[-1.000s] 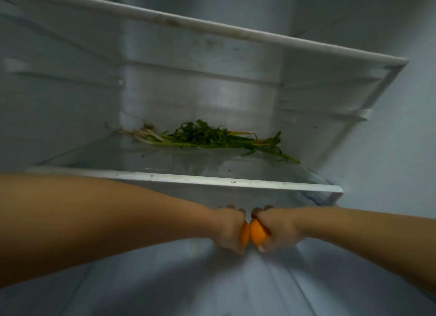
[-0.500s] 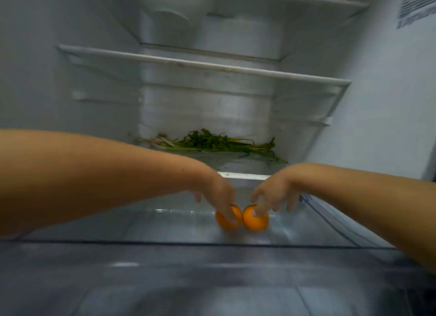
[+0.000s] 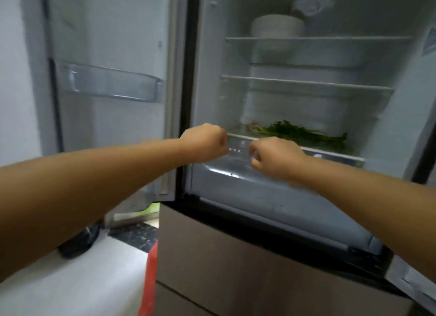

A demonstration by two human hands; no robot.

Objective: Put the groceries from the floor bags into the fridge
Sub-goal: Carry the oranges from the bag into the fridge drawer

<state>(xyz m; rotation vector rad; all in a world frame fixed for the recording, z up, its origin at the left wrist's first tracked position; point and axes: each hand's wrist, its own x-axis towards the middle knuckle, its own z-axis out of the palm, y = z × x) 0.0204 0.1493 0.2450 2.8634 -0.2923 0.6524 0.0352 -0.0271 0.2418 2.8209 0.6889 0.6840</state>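
Groceries are seen only inside the open fridge (image 3: 271, 212); no floor bags can be made out for certain, though a red plastic strip (image 3: 149, 275) is seen low beside the brown lower drawer front (image 3: 236, 256). Nearest, two bare forearms are stretched forward. The left hand (image 3: 204, 142) is held loosely curled at the fridge's left edge, fingers folded inward with nothing seen in them. The right hand (image 3: 274, 156) is held just beside it, fingers bent and slightly apart, empty as far as can be told. Under the right wrist a small orange patch (image 3: 291, 182) is glimpsed in the clear crisper drawer (image 3: 226, 171); what it is cannot be told. Farther back, leafy greens (image 3: 304, 132) are laid on the glass shelf (image 3: 335, 154). Higher up, a white bowl-like container (image 3: 277, 26) is set on the top shelf.
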